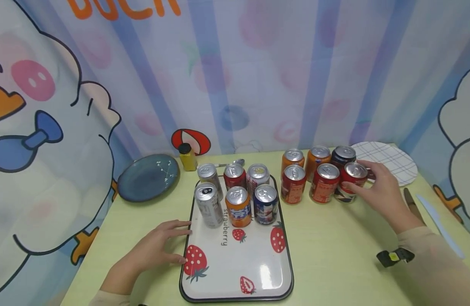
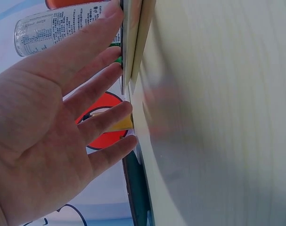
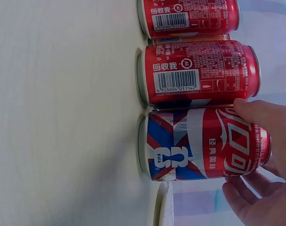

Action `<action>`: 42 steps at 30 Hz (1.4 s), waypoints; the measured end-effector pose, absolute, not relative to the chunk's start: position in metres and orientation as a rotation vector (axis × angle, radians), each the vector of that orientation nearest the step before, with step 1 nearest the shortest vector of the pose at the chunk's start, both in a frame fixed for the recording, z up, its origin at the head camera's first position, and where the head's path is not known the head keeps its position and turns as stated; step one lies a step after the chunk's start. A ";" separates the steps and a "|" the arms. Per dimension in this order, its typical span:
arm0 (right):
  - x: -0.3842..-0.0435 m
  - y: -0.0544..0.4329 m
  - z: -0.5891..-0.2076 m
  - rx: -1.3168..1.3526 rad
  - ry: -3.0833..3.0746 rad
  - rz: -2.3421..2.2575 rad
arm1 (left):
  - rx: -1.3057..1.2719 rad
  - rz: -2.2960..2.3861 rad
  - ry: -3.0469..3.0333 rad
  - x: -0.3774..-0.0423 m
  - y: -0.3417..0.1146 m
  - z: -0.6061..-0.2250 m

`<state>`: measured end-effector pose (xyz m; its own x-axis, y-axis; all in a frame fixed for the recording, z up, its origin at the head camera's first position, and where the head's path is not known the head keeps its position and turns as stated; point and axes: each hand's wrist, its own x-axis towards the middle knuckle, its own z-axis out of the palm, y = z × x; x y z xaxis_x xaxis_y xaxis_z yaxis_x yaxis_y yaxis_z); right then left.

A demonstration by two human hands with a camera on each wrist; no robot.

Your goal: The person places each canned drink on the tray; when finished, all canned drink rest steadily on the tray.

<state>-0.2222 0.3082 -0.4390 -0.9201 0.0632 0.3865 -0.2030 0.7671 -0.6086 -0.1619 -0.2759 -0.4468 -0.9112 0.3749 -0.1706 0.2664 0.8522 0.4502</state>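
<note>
Toward the right of the head view, a red, white and blue cylindrical metal drink can (image 3: 204, 143) stands upright on the pale wood-grain worktop (image 1: 327, 242), at the right end of the front row. On my feed, the right hand (image 1: 380, 199) holds it near the top, thumb on one side and curled fingers on the other. At lower left, the left hand (image 1: 156, 246) has its fingers spread and extended at the left edge of a white rectangular strawberry-printed tray (image 1: 227, 267). I judge the can stiff but thin-walled: fairly heavy if full, which I cannot tell, and liable to dent under a hard pinch. Its painted metal looks smooth, so I expect some slip. I would take hold of the upper side wall, just below the shoulder, pressing evenly, since a red cylindrical metal can (image 3: 199, 75) stands just beside it.
</note>
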 end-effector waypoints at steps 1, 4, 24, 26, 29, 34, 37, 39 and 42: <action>-0.221 0.309 -0.440 0.091 -2.576 0.959 | 0.487 0.622 2.776 -0.162 -0.275 -0.446; -0.216 0.310 -0.441 0.047 -2.568 0.997 | 0.484 0.619 2.779 -0.163 -0.274 -0.445; -0.158 0.244 -0.424 0.340 -2.388 1.137 | 0.477 0.618 2.788 -0.161 -0.276 -0.446; -0.153 0.231 -0.422 0.387 -2.373 1.153 | 0.479 0.619 2.786 -0.162 -0.275 -0.447; -0.147 0.210 -0.418 0.455 -2.364 1.173 | 0.482 0.616 2.785 -0.162 -0.275 -0.446; -0.141 0.174 -0.415 0.594 -2.353 1.243 | 0.480 0.606 2.783 -0.162 -0.275 -0.446; -0.141 0.152 -0.415 0.690 -2.346 1.305 | 0.478 0.600 2.789 -0.163 -0.274 -0.445; -0.140 0.137 -0.416 0.743 -2.347 1.342 | 0.478 0.603 2.791 -0.163 -0.274 -0.445; -0.140 0.115 -0.418 0.804 -2.360 1.388 | 0.465 0.616 2.780 -0.162 -0.274 -0.445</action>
<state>-0.1402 0.1148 -0.4177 -0.8033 -0.3183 0.5033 -0.5946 0.3811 -0.7080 -0.1623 -0.2736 -0.4452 -0.9162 0.3595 -0.1769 0.2511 0.8592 0.4457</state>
